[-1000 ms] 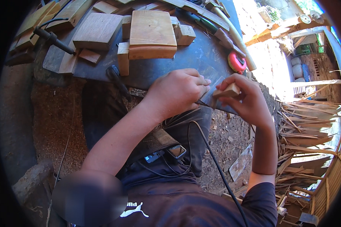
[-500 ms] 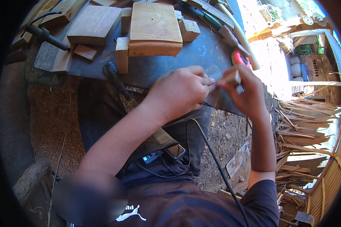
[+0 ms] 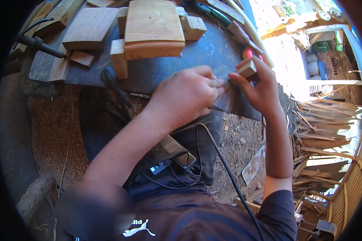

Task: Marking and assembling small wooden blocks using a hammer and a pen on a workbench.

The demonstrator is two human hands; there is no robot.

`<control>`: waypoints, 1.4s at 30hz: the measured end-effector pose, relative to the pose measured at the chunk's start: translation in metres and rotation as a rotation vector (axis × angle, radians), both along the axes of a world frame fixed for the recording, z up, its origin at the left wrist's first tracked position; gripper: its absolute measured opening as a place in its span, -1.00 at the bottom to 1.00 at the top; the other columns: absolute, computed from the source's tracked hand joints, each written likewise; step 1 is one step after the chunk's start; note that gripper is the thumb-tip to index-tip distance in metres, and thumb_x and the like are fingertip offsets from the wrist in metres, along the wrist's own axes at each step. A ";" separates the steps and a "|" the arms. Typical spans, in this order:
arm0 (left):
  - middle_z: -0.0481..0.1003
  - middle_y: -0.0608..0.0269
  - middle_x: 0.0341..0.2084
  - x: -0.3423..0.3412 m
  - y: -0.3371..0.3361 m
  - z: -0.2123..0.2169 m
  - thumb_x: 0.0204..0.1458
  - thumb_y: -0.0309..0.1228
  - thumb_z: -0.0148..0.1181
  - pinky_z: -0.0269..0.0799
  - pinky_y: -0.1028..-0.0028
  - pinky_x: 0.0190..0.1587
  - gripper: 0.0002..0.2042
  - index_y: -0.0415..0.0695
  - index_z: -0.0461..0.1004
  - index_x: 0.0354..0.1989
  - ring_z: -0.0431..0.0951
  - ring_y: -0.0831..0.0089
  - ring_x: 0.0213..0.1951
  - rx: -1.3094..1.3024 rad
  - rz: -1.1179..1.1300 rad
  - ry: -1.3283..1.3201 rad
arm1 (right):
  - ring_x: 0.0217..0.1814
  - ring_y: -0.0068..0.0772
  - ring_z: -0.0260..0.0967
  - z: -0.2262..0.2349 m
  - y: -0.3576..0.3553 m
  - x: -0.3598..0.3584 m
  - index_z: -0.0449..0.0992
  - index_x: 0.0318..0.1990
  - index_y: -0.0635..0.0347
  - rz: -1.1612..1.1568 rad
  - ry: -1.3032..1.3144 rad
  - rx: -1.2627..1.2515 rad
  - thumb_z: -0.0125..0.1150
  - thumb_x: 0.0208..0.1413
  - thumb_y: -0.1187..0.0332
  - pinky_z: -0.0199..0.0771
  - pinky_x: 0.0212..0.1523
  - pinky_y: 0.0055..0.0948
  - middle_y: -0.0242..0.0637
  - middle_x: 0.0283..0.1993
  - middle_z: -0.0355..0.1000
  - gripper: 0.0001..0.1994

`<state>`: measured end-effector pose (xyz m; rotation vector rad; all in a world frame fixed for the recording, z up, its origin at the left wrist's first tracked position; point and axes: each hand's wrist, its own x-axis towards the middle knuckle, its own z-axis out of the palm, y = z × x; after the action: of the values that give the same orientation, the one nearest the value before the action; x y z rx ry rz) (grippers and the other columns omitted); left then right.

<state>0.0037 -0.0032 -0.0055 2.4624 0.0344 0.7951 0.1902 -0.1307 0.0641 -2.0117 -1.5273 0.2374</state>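
My left hand [image 3: 191, 93] is closed over the near edge of the dark worktable [image 3: 149, 72], its fingers curled inward; whatever they pinch is hidden. To its right, my right hand [image 3: 263, 86] grips a small wooden block [image 3: 247, 69] between thumb and fingers, a short gap from the left fingertips. Beyond the left hand sits a thick, smooth wooden block [image 3: 153, 24] with a hole in its top, with smaller wood pieces beside it, among them an upright strip [image 3: 118, 59]. A red object [image 3: 248, 52] lies partly hidden behind my right hand.
A pale board [image 3: 90, 28] and a small offcut [image 3: 82, 58] lie on the table's left, near a metal clamp [image 3: 44, 46]. A dark clamp-like bar [image 3: 116, 86] crosses the near edge. Wood scraps [image 3: 321, 140] pile up at right; a cable [image 3: 221, 152] runs past my lap.
My right hand and its small wooden block have moved slightly farther away, and the block is turned differently. My left hand stays closed in nearly the same place. The whole view has shifted a little.
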 end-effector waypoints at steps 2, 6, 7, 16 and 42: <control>0.66 0.34 -0.03 -0.003 -0.002 -0.001 -0.37 -0.44 0.55 0.61 0.39 0.07 -0.44 -0.13 0.67 -0.02 0.61 0.37 -0.01 -0.031 0.014 0.003 | -0.37 -0.24 0.53 0.007 0.000 -0.015 0.51 -0.30 0.21 0.099 -0.122 -0.064 0.52 0.02 0.44 0.51 -0.26 -0.33 -0.25 -0.36 0.49 -0.78; 0.67 0.33 -0.05 0.003 0.000 -0.002 -0.37 -0.44 0.55 0.60 0.39 0.07 -0.45 -0.12 0.68 -0.02 0.61 0.37 -0.02 -0.011 0.005 -0.034 | -0.36 -0.22 0.54 0.002 -0.013 -0.004 0.52 -0.26 0.23 0.241 -0.143 0.002 0.51 0.03 0.44 0.51 -0.29 -0.29 -0.19 -0.36 0.51 -0.78; 0.67 0.33 -0.05 0.003 -0.002 -0.002 -0.37 -0.44 0.55 0.60 0.39 0.08 -0.45 -0.12 0.68 -0.03 0.62 0.36 -0.03 -0.020 0.001 -0.019 | -0.37 -0.21 0.55 -0.001 -0.006 0.004 0.53 -0.25 0.23 0.029 -0.090 0.009 0.51 0.03 0.42 0.51 -0.29 -0.31 -0.18 -0.36 0.52 -0.76; 0.68 0.31 -0.05 0.004 0.000 0.005 -0.37 -0.46 0.55 0.61 0.37 0.08 -0.47 -0.12 0.70 -0.05 0.63 0.35 -0.01 -0.003 -0.017 -0.041 | -0.35 -0.34 0.58 -0.001 -0.004 0.000 0.56 -0.23 0.20 -0.027 -0.065 0.032 0.53 0.06 0.38 0.51 -0.29 -0.41 -0.22 -0.37 0.54 -0.77; 0.65 0.21 -0.22 -0.042 -0.036 0.017 -0.26 -0.39 0.66 0.57 0.43 -0.09 -0.51 -0.13 0.71 -0.04 0.66 0.41 -0.18 -0.745 -0.222 -0.332 | 0.05 -0.30 0.53 -0.016 -0.066 -0.082 0.31 0.16 0.24 0.181 1.362 0.361 0.36 0.26 0.35 0.62 0.00 -0.32 -0.11 0.06 0.47 -0.57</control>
<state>-0.0379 -0.0389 0.0114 1.5894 -0.0560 0.8830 0.1080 -0.1962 0.0481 -0.9365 -0.7282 1.0469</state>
